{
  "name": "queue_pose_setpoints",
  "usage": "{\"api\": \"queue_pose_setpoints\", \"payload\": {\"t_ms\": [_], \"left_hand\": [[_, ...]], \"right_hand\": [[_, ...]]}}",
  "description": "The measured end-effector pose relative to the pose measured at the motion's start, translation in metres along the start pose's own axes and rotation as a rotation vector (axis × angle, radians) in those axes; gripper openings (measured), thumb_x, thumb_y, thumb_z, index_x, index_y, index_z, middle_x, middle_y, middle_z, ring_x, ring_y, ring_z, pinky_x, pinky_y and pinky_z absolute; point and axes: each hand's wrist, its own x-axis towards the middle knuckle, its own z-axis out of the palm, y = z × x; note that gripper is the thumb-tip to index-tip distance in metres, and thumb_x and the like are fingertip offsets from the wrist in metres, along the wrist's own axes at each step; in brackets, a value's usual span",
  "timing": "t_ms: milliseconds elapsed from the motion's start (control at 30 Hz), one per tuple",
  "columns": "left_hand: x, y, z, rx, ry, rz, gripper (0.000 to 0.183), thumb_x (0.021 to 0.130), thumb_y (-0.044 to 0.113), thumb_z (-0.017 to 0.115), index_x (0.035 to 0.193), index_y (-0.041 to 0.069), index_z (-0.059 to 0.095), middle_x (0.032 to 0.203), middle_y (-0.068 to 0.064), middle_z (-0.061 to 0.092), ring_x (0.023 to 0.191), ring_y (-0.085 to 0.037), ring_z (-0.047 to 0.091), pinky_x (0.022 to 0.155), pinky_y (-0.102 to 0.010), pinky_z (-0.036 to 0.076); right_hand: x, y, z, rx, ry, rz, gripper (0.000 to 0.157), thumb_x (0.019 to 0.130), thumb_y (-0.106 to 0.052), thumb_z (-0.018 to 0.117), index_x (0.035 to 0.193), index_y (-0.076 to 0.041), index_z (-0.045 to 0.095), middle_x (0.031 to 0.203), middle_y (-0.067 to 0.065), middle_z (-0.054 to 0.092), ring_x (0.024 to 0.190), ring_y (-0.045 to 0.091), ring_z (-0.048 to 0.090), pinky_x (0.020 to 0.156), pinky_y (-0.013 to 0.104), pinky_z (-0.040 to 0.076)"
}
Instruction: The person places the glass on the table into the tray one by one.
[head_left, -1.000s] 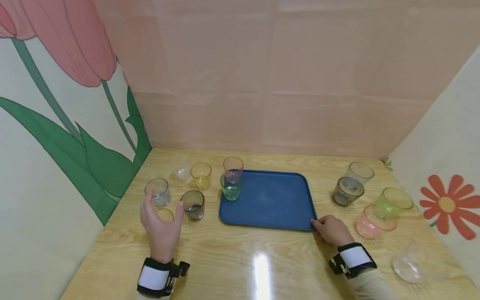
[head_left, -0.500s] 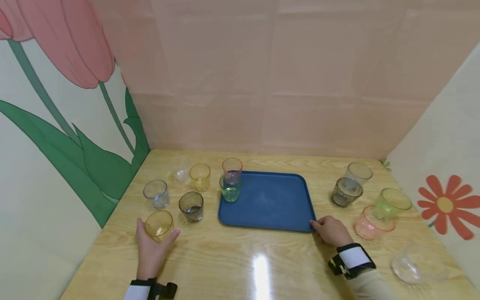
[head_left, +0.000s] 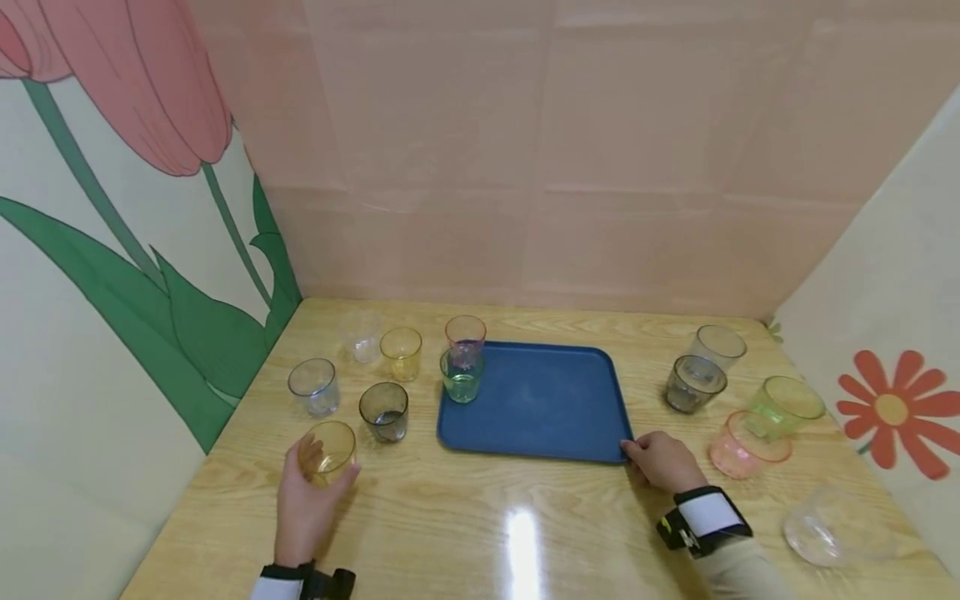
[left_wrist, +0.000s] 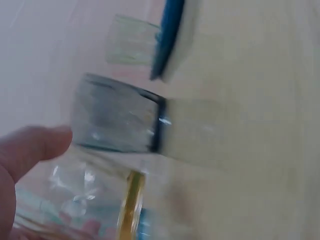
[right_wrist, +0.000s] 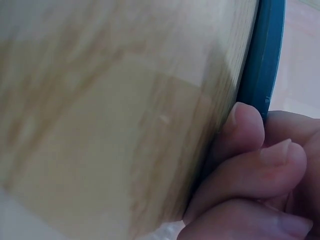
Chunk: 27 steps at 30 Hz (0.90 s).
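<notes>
My left hand (head_left: 306, 515) grips an amber-yellow drinking glass (head_left: 334, 448) at the table's left front, fingers round its far side and thumb at the right. In the left wrist view the yellow glass's base (left_wrist: 131, 207) shows low down, beside my thumb. Just behind it stands a smoky grey glass (head_left: 385, 414). My right hand (head_left: 664, 462) pinches the front right corner of a blue tray (head_left: 547, 404); in the right wrist view its curled fingers lie against the tray's edge (right_wrist: 262, 55). A green glass (head_left: 461, 385) and a pink glass (head_left: 465, 327) stand at the tray's left end.
Behind the left hand are a bluish clear glass (head_left: 315, 390), another yellow glass (head_left: 402, 357) and a clear glass (head_left: 364, 340). At the right stand a dark grey glass (head_left: 694, 387), a pale grey one (head_left: 720, 343), a lime glass (head_left: 789, 407), a pink-orange one (head_left: 742, 454) and clear glassware (head_left: 817, 537).
My left hand has come down from above, taken hold of the front yellow glass and shifted it slightly to the right. The right hand and the tray have stayed in place.
</notes>
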Motion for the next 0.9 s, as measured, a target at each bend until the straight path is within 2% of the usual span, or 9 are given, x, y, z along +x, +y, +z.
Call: {"api": "queue_pose_setpoints", "payload": {"t_ms": [167, 267, 367, 633, 767, 900], "left_hand": [[-0.016, 0.029, 0.007, 0.03, -0.07, 0.089, 0.086, 0.083, 0.012, 0.086, 0.151, -0.001, 0.035, 0.147, -0.025, 0.047, 0.135, -0.04, 0.046, 0.111, -0.057, 0.032], [-0.026, 0.045, 0.017, 0.015, -0.085, 0.159, 0.085, 0.08, 0.011, 0.088, 0.149, 0.001, 0.039, 0.146, -0.023, 0.05, 0.135, -0.039, 0.047, 0.113, -0.06, 0.031], [-0.031, 0.054, 0.03, -0.018, -0.106, 0.213, 0.084, 0.077, 0.011, 0.09, 0.146, 0.004, 0.044, 0.144, -0.02, 0.053, 0.135, -0.037, 0.048, 0.112, -0.061, 0.031], [-0.036, 0.063, 0.074, -0.1, -0.289, 0.287, 0.085, 0.076, 0.018, 0.092, 0.147, 0.009, 0.046, 0.141, -0.01, 0.058, 0.134, -0.03, 0.051, 0.113, -0.059, 0.033], [-0.03, 0.06, 0.102, -0.113, -0.367, 0.291, 0.084, 0.077, 0.016, 0.091, 0.148, 0.01, 0.046, 0.143, -0.011, 0.057, 0.135, -0.03, 0.05, 0.113, -0.058, 0.035], [-0.021, 0.055, 0.12, -0.09, -0.402, 0.275, 0.082, 0.079, 0.02, 0.09, 0.148, 0.009, 0.045, 0.144, -0.012, 0.055, 0.135, -0.032, 0.05, 0.11, -0.057, 0.039]], "right_hand": [[-0.001, 0.0, -0.001, 0.004, -0.006, -0.003, 0.048, 0.103, -0.029, 0.053, 0.058, -0.013, 0.055, 0.052, -0.004, 0.053, 0.047, 0.015, 0.046, 0.048, 0.03, 0.035], [-0.001, 0.0, -0.002, 0.003, -0.007, -0.009, 0.048, 0.104, -0.029, 0.053, 0.058, -0.012, 0.056, 0.051, -0.003, 0.052, 0.047, 0.014, 0.046, 0.048, 0.03, 0.036], [-0.002, 0.0, -0.003, 0.007, -0.01, -0.008, 0.049, 0.104, -0.028, 0.053, 0.059, -0.012, 0.057, 0.051, -0.003, 0.052, 0.046, 0.014, 0.046, 0.047, 0.03, 0.036], [-0.001, 0.0, -0.004, 0.013, -0.023, -0.01, 0.05, 0.105, -0.029, 0.051, 0.06, -0.011, 0.059, 0.051, -0.002, 0.052, 0.046, 0.015, 0.046, 0.046, 0.031, 0.037], [0.0, 0.0, -0.004, 0.008, -0.02, -0.009, 0.05, 0.105, -0.03, 0.051, 0.06, -0.01, 0.06, 0.051, -0.002, 0.053, 0.046, 0.015, 0.047, 0.047, 0.031, 0.037], [-0.002, -0.002, -0.002, 0.01, -0.019, -0.006, 0.049, 0.104, -0.029, 0.052, 0.06, -0.011, 0.06, 0.051, -0.002, 0.053, 0.046, 0.015, 0.047, 0.047, 0.031, 0.037]]}}
